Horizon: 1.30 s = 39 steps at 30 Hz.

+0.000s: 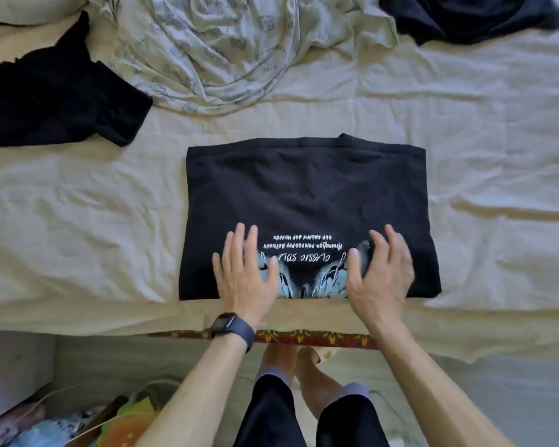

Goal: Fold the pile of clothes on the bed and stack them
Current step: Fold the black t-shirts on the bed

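Touching shirt near edge, left hand, right hand, perhaps pressing

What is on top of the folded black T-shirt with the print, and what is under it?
On the black T-shirt, the left hand and right hand rest open over the print near its front edge. Around it the cream bed sheet shows; the part beneath is covered.

A bedroom: rumpled bed, pillow.

Upside-down white print "CLASSIC STYLE" on the folded black T-shirt, smaller lines beyond it blurred.
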### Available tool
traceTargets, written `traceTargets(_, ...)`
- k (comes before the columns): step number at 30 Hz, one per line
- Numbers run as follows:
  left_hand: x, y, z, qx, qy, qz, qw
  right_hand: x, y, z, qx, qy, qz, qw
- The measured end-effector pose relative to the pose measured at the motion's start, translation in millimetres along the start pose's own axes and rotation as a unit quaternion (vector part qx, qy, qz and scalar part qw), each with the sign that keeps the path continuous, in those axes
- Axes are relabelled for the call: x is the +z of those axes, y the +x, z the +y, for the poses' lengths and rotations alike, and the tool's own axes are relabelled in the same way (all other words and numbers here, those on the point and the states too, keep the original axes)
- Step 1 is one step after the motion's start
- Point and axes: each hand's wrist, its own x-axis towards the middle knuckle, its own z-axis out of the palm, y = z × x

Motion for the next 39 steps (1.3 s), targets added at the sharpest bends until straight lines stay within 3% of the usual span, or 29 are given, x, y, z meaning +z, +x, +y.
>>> traceTargets(4,46,50,33,0.117,0.1,-0.113,0.982,59,31,-39,-0.174,-0.12,-0.098,0.972)
traceTargets(6,53,66,1,0.134,0.142,-0.127,0.973,68,55,-9,-0.192,-0.195,-0.121,0.954)
traceTargets(10,27,74,-83,0.035,0.189,-0.112,0.975,41,88,65,-0.026,-0.24,-0.122,0.963)
traceTargets(13,16,94,-66,0.034,0.188,-0.083,0.978,33,98,47,0.052,-0.219,-0.085,0.971)
traceTargets(16,30,124,8,0.12,0.147,-0.045,0.981,53,98,-17,-0.075,-0.188,-0.058,0.978)
traceTargets(18,44,146,42,0.178,0.147,-0.068,0.97,72,108,-49,-0.183,-0.172,-0.074,0.965)
traceTargets(20,51,174,37,0.206,0.158,-0.089,0.962,81,137,-47,-0.215,-0.188,-0.098,0.953)
traceTargets(25,32,212,-47,0.087,0.164,-0.055,0.981,44,225,34,-0.012,-0.245,-0.097,0.965)
traceTargets(27,30,202,-47,0.033,0.158,-0.035,0.986,25,226,49,0.034,-0.237,-0.081,0.968)
traceTargets(29,39,170,-17,0.054,0.145,-0.024,0.988,17,201,48,0.016,-0.211,-0.064,0.975)
traceTargets(32,63,99,47,0.139,0.099,-0.065,0.983,22,129,36,-0.106,-0.192,-0.079,0.972)
traceTargets(35,85,38,81,0.166,0.089,-0.119,0.975,25,63,59,-0.233,-0.221,-0.151,0.935)
traceTargets(39,93,-6,81,0.158,0.125,-0.144,0.969,-7,62,126,-0.177,-0.253,-0.196,0.931)
